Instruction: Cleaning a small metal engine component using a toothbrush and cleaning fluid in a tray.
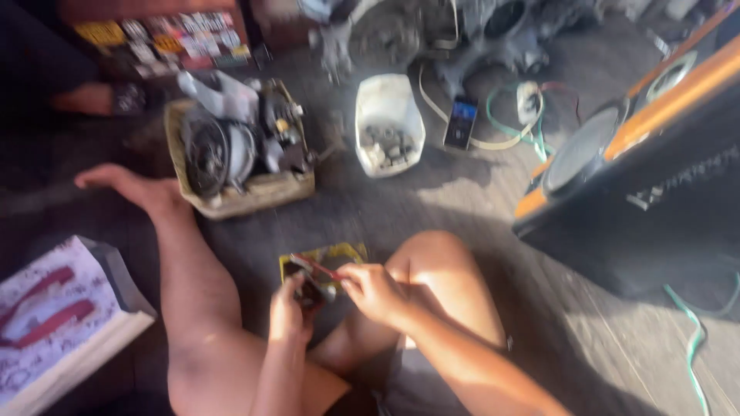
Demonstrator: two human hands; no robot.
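Bare floor [401, 202] ahead of the hands; engine tray [245, 189] left, white tub [389, 100] beyond, speaker [640, 154] right.

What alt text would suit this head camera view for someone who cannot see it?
Seated on the floor, a person's left hand holds a small dark part while the right hand works a red-handled tool on it. Beyond sit an engine in a tray and a white tub.

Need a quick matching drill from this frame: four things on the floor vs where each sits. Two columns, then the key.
Things:
1. white tub
2. phone
3. speaker cabinet
4. basket of machine parts

Places:
A. far right edge
B. just right of the tub, among cables
C. beside the outstretched foot, left of centre
D. top centre, small grey parts inside

Pairs: 1-D, 2-B, 3-A, 4-C
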